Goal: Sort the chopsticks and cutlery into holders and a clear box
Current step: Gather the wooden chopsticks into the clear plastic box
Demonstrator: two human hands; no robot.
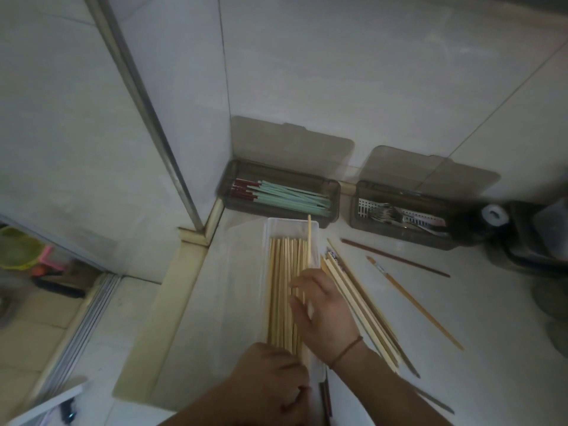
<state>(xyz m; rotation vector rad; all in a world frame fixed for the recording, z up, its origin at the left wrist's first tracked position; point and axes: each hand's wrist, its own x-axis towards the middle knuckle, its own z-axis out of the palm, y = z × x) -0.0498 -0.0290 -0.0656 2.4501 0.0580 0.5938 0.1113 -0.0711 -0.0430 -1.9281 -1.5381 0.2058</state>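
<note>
Nearest to me, the left hand [270, 385] sat at the near end of the clear box [246, 272], its fingers curled down onto the near tips of the bamboo chopsticks [282, 287] packed inside; whether it gripped them or merely pressed them I could not tell. Those chopsticks lay side by side, long axes running straight away from the person toward the wall, too many and too close to count. Just beyond, over the middle of the box, the right hand [322, 309], a thin cord round its wrist, pinched a single bamboo chopstick [309, 238] between curled fingers and thumb, its far tip raised above the box's far rim and pointing at the wall. Right of the box a loose bundle of pale chopsticks [353, 296] lay on the counter [476, 318], fanned diagonally, count unclear. Further right lay two single sticks, a bamboo one [415, 302] and a dark brown one [396, 258], both angled. Beyond the box, against the wall, stood two smoky holders with lids up: the left holder [333, 192] held mint-green chopsticks [292, 196] with red ends lying crosswise, the right holder [399, 238] held metal cutlery [390, 215].
</note>
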